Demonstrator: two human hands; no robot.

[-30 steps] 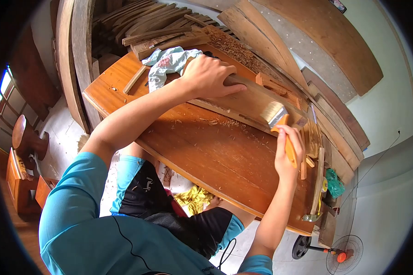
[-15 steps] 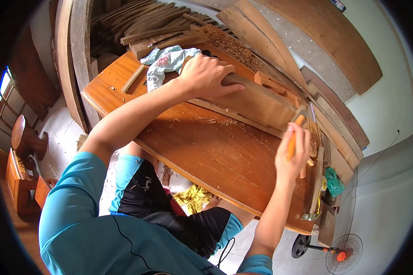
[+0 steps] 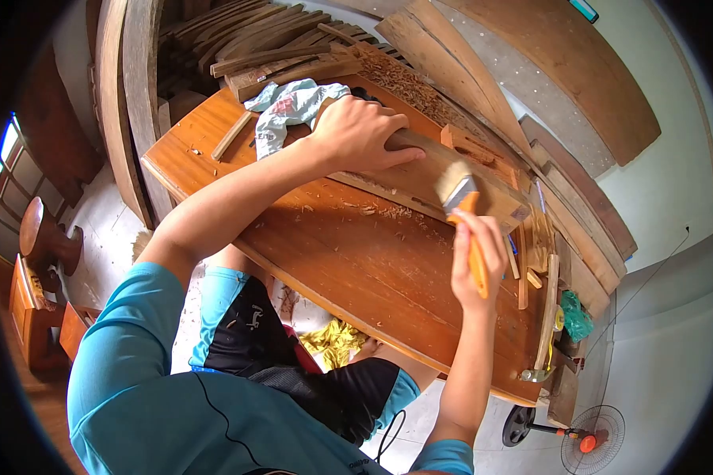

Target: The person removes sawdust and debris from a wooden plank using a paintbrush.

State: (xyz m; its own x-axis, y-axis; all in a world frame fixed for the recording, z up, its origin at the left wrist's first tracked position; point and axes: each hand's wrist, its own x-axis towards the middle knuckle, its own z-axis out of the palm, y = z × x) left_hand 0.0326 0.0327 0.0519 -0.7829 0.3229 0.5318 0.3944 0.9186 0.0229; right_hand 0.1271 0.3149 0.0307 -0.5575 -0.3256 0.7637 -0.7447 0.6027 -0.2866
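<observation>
A thick wooden board lies along the far side of the brown wooden table. My left hand grips the board's upper edge near its left end, thumb stretched along the near face. In my right hand is a paintbrush with an orange handle, a metal band and pale bristles. The bristles are at the board's face, toward its right half. Wood shavings are scattered along the foot of the board. A pale blue printed cloth lies beside my left hand.
A hammer rests at the table's right edge, near a green plastic bag. A wood strip lies at the table's left. Stacked timber stands behind, and a fan is at lower right.
My right hand has moved left with the paintbrush, bringing the bristles from the board's right end to its face. My left hand stays on the board.
</observation>
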